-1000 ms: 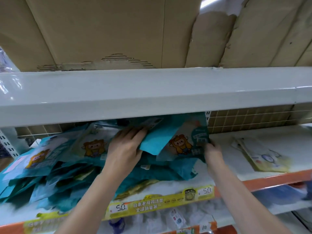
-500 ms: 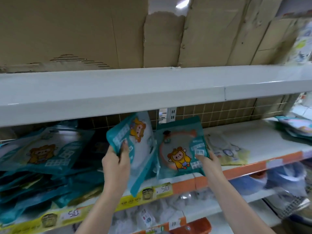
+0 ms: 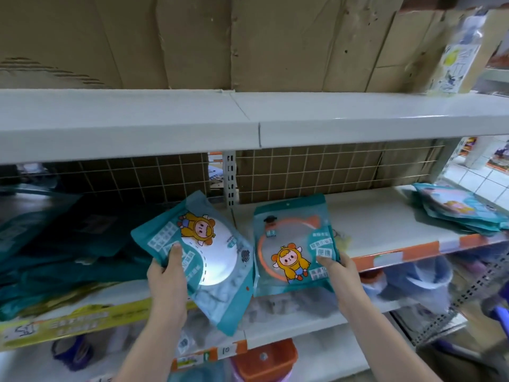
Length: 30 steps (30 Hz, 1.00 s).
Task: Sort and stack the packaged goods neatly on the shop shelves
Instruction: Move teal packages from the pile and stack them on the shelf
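My left hand (image 3: 166, 274) grips a teal packet with a white disc and a cartoon figure (image 3: 205, 252), tilted, in front of the middle shelf. My right hand (image 3: 340, 267) pinches the right edge of a second teal packet with an orange ring (image 3: 292, 244), held nearly upright. The two packets almost touch at their inner edges. A loose heap of teal packets (image 3: 55, 244) lies on the shelf at the left. A neater pile of teal packets (image 3: 460, 213) rests on the shelf at the far right.
The white middle shelf (image 3: 380, 224) has an orange price strip along its front. The upper shelf (image 3: 248, 119) overhangs closely, with cardboard above. A wire grid backs the shelf. Lower shelves hold bagged goods and an orange container (image 3: 264, 359).
Both hands have lifted a packet each out of the heap and brought them rightwards and towards me. The view has swung right, so the pile at the far right is now visible.
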Tool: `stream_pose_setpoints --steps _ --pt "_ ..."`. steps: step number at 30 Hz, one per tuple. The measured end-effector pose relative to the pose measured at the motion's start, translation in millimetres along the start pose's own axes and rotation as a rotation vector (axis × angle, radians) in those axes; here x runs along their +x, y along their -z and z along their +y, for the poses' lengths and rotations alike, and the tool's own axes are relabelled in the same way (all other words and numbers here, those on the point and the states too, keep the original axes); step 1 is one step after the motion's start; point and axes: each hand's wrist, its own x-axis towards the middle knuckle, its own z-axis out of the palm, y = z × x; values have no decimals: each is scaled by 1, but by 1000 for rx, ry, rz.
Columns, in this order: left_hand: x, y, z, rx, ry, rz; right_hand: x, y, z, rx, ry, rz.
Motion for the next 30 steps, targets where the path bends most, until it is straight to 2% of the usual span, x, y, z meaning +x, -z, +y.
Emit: stream_pose_setpoints --steps 10,18,23,30 --pt "3 -54 -28 -5 68 38 38 58 -6 28 -18 89" --pt "8 -139 -41 4 121 10 84 103 -16 15 -62 157" --pt "39 -192 -64 2 284 -99 113 124 -30 44 -85 199" --pt "52 -235 -87 93 196 -163 146 157 -36 138 -93 305"
